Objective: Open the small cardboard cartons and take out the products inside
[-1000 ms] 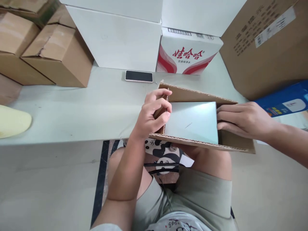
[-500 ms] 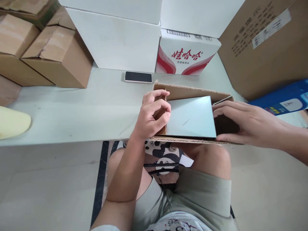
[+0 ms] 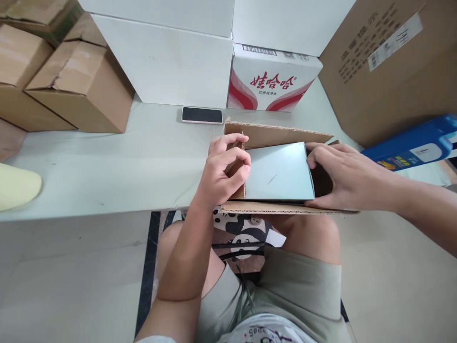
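Note:
An open brown cardboard box (image 3: 274,133) sits at the near edge of the pale table (image 3: 107,162), partly over my lap. A pale blue-green flat box (image 3: 276,171) lies inside it. My left hand (image 3: 223,169) has curled fingers gripping the cardboard box's left wall, next to the flat box's left edge. My right hand (image 3: 341,176) reaches in from the right, fingers curved over the flat box's right end, thumb along the cardboard box's front wall.
A phone (image 3: 202,115) lies face up behind the box. White boxes (image 3: 171,62), a red-and-white printed carton (image 3: 274,78) and brown cartons (image 3: 76,88) line the back. A large brown carton (image 3: 389,66) and blue package (image 3: 410,143) stand right. A pale yellow object (image 3: 16,186) lies left.
My right hand pushed the flat box leftwards and down into the cardboard box, whose right end has closed in. My left hand stayed on the left wall.

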### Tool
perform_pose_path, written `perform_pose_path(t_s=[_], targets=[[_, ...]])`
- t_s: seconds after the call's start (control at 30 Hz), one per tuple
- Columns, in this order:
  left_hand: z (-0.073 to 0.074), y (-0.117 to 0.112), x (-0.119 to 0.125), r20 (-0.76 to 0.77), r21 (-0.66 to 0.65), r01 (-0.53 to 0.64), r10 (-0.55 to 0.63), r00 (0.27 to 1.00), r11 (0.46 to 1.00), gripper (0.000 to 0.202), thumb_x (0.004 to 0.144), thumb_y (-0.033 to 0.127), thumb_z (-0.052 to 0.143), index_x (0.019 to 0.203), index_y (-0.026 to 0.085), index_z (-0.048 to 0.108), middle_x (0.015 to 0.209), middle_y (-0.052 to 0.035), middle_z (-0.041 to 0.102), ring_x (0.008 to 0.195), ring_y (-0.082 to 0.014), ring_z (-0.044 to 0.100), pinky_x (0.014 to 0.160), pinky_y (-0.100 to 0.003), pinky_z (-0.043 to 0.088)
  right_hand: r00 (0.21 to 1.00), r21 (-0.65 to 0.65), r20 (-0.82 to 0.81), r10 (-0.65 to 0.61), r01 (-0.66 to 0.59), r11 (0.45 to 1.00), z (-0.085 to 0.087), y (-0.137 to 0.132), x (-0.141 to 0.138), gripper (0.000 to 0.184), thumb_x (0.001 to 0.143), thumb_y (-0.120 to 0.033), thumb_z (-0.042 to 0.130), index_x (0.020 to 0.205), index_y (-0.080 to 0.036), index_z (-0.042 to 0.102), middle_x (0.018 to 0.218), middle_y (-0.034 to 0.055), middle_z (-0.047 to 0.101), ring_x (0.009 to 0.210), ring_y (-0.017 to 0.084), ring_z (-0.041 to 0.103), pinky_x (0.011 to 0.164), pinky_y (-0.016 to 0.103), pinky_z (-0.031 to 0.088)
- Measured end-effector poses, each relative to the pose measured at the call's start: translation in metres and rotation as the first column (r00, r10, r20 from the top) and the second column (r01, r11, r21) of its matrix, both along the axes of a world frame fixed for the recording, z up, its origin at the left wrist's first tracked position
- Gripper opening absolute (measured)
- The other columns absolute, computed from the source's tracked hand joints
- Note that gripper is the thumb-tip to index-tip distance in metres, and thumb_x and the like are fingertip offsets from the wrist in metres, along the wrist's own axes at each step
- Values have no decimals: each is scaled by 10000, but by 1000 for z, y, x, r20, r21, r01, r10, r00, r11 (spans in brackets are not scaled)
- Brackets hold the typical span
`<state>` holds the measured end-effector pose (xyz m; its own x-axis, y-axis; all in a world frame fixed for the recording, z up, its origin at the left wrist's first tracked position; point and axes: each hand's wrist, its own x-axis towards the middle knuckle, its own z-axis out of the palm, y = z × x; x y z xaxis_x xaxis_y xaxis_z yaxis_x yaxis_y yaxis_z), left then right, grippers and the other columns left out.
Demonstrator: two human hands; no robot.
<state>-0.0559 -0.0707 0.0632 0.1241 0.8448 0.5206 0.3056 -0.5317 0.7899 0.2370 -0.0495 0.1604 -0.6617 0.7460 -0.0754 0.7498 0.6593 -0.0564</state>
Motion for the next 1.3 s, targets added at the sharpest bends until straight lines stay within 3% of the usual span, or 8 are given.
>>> perform_pose_path(t_s=[0.17, 0.47, 0.6, 0.7, 0.97, 1.1, 1.3], targets=[[0, -1, -1, -37, -7, -14, 13, 999, 1000, 157, 943, 329, 579, 848, 255, 680, 1413, -78, 654, 1423, -309, 530, 1251, -541, 448, 996, 5, -87, 13, -13, 1000, 1, 0, -2, 621, 701, -593, 739, 951, -266, 274, 1270, 173, 687, 1258, 404, 645, 1016, 526, 461], [-2, -3, 2, -40, 22, -31, 32, 999, 999, 163, 942, 339, 557, 824, 254, 631, 1393, -86, 651, 1412, -319, 533, 1235, -551, 446, 993, 43, -104, 53, -48, 998, -3, 4, 2, 684, 670, -569, 745, 1017, -264, 240, 1374, 174, 623, 1156, 361, 649, 1040, 518, 448], [-14, 2, -8, 231, 105, -99, 73, 970, 989, 176, 948, 302, 470, 779, 257, 486, 1312, -59, 624, 1345, -295, 572, 1156, -542, 495, 998, 5, -52, 46, -46, 999, 2, 9, 2, 649, 697, -568, 724, 1027, -261, 258, 1371, 169, 613, 1116, 349, 637, 1026, 512, 461], [-21, 5, -16, 392, 85, -138, 94, 915, 987, 161, 937, 289, 453, 786, 248, 418, 1329, -29, 600, 1317, -275, 577, 1082, -523, 520, 998, -12, -3, 63, -63, 998, 6, 12, -1, 659, 717, -590, 739, 1091, -259, 309, 1370, 178, 613, 1118, 349, 634, 1030, 520, 470], [-15, 1, -7, 186, 117, -145, 122, 975, 983, 224, 1008, 368, 396, 816, 257, 427, 1377, -44, 622, 1406, -271, 536, 1131, -513, 504, 995, 32, 77, 60, -63, 998, -3, 12, -1, 727, 724, -615, 737, 1267, -211, 472, 1305, 165, 672, 1069, 374, 672, 1057, 536, 466], [-14, 2, -5, 60, 82, -101, 97, 994, 991, 226, 1002, 380, 433, 817, 257, 473, 1350, -77, 634, 1467, -308, 501, 1093, -518, 532, 994, 69, 87, 68, -74, 995, -11, 10, 0, 789, 708, -620, 741, 1336, -225, 470, 1324, 151, 681, 1008, 341, 694, 1086, 537, 450], [-3, -5, 1, -76, 43, -23, 26, 997, 999, 136, 917, 321, 548, 806, 248, 580, 1466, -67, 640, 1412, -339, 495, 1233, -579, 421, 995, 115, 64, 82, -89, 989, -14, 1, -2, 864, 718, -544, 739, 1469, -240, 439, 1394, 170, 649, 1146, 370, 684, 1081, 541, 437]])
